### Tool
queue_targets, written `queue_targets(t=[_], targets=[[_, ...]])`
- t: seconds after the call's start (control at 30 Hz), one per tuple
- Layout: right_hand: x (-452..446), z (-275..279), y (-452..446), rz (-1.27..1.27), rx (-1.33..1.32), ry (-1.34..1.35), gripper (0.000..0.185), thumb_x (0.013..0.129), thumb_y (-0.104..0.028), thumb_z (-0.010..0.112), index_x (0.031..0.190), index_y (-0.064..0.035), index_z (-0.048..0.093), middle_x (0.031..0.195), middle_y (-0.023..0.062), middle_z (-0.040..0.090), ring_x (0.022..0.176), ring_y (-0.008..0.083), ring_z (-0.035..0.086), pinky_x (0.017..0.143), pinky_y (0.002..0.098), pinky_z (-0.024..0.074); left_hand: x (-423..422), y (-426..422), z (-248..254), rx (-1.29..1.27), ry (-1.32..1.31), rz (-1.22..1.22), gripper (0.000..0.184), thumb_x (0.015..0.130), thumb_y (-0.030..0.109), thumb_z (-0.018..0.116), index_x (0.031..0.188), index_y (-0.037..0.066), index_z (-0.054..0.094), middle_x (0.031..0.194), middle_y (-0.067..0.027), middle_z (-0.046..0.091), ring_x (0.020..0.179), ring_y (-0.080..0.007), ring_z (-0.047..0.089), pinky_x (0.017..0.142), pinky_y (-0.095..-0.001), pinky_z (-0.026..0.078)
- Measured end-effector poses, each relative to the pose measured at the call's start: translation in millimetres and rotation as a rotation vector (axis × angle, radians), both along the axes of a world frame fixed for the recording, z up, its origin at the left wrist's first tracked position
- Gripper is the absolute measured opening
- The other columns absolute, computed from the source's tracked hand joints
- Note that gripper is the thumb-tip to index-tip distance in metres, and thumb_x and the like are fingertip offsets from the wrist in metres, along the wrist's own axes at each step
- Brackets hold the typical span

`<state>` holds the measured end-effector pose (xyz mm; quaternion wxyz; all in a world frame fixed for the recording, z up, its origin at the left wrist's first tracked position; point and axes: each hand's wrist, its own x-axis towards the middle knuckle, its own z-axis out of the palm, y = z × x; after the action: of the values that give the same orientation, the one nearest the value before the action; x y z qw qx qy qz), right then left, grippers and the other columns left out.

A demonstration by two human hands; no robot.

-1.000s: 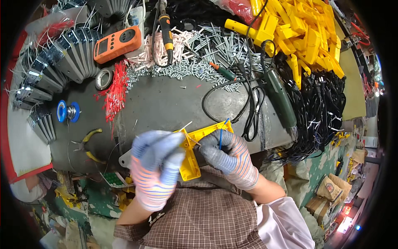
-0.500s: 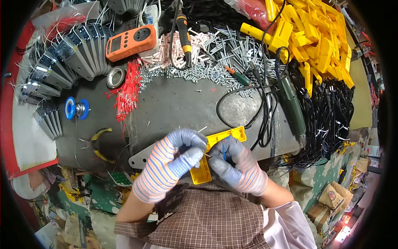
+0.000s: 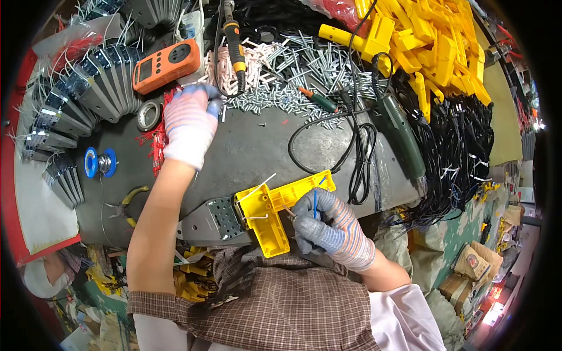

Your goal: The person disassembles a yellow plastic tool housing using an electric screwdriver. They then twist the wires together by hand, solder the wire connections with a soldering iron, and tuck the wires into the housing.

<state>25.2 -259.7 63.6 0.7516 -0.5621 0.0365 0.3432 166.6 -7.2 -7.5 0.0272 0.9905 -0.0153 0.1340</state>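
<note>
My left hand [image 3: 192, 120], in a striped glove, reaches over the upper left of the bench, its blurred fingertips beside the pale pink sleeves [image 3: 252, 67] and screws; what it may hold cannot be made out. My right hand [image 3: 331, 225], also gloved, is closed near the bench's front edge, pinching a thin wire [image 3: 288, 210], with a blue wire [image 3: 315, 203] across its fingers. Just left of it lies an open yellow plastic housing [image 3: 269, 219] with white wires across it. A grey metal plate with holes [image 3: 225, 217] adjoins the housing's left end.
An orange meter [image 3: 166, 66], soldering iron [image 3: 234, 47] and tape roll [image 3: 149, 116] lie at upper left. Pliers [image 3: 126, 206] and a solder spool [image 3: 100, 162] are left. Green tool [image 3: 401, 137], black cables [image 3: 456, 146] and yellow housings [image 3: 433, 47] are right. Another person's arm [image 3: 54, 266] shows lower left.
My left hand has left the housing and moved up and left to the small parts. My right hand stays by the housing. More of the housing and the metal plate is uncovered.
</note>
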Motion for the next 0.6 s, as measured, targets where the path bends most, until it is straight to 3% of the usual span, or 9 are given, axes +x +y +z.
queue_targets(t=[0.07,0.2,0.37,0.43,0.47,0.53,0.6], targets=[[1.5,2.0,1.7,-0.018,0.067,-0.028,0.014,0.094,-0.022,0.057,0.091,-0.0083,0.052,0.063,-0.0028,0.054,0.052,0.0017,0.044,0.048,0.018,0.0336,-25.7,-1.8,10.9,-0.232,-0.014,-0.078,0.019,0.08,0.022,0.066,0.093,0.009,0.066,0.085,-0.0135,0.065,0.085,-0.0337,0.061,0.079,-0.0415,0.047],[7.9,-5.3,2.0,0.053,-0.001,-0.027,0.014,0.094,-0.022,0.056,0.092,-0.0079,0.053,0.064,-0.0023,0.055,0.055,0.0018,0.047,0.051,0.0178,0.0359,-53.4,3.0,3.1,-0.352,-0.045,-0.085,0.012,0.077,0.01,0.069,0.087,0.006,0.065,0.084,-0.0136,0.065,0.081,-0.0323,0.062,0.074,-0.0382,0.048],[8.0,-5.0,6.6,0.009,-0.021,-0.085,0.013,0.092,-0.019,0.059,0.092,-0.0061,0.057,0.069,-0.0016,0.056,0.061,0.0025,0.048,0.055,0.0198,0.0388,-72.7,2.2,8.7,-0.476,-0.071,-0.072,0.009,0.081,0.004,0.066,0.089,0.002,0.064,0.086,-0.0107,0.067,0.079,-0.0232,0.064,0.074,-0.0329,0.049],[6.7,-6.9,7.3,-0.031,-0.046,-0.127,0.013,0.091,-0.018,0.06,0.092,-0.0053,0.058,0.072,-0.0016,0.056,0.063,0.0028,0.048,0.057,0.0206,0.0399,-92.3,-7.0,18.6,-0.864,-0.09,-0.017,0.011,0.079,0.002,0.069,0.087,0.005,0.062,0.087,-0.0099,0.067,0.076,-0.0176,0.064,0.068,-0.0284,0.05],[6.2,-6.6,8.0,-0.041,-0.102,-0.203,0.014,0.091,-0.018,0.062,0.093,-0.0046,0.06,0.075,-0.0017,0.057,0.066,0.0033,0.049,0.06,0.0216,0.0412,-102.4,-14.0,23.4,-0.863,-0.081,-0.026,0.011,0.079,0.002,0.069,0.087,0.005,0.062,0.087,-0.0099,0.067,0.076,-0.0176,0.064,0.068,-0.0284,0.05],[5.8,-5.1,9.4,-0.054,-0.162,-0.27,0.014,0.09,-0.017,0.063,0.094,-0.0038,0.061,0.077,-0.0017,0.057,0.069,0.0039,0.049,0.063,0.0225,0.0425,-124.9,-29.2,34.6,-1.335,0.014,0.061,0.013,0.079,-0.002,0.067,0.087,0.004,0.059,0.09,-0.0086,0.068,0.078,-0.0105,0.062,0.068,-0.0223,0.049],[8.5,-3.1,11.4,-0.012,-0.19,-0.299,0.015,0.089,-0.018,0.064,0.095,-0.0038,0.062,0.08,-0.0014,0.058,0.071,0.0045,0.05,0.065,0.0233,0.0435,-142.8,-37.2,50.8,-1.44,0.13,0.005,0.016,0.079,-0.003,0.068,0.088,0.004,0.057,0.093,-0.0096,0.068,0.079,-0.0107,0.062,0.069,-0.0223,0.05]])
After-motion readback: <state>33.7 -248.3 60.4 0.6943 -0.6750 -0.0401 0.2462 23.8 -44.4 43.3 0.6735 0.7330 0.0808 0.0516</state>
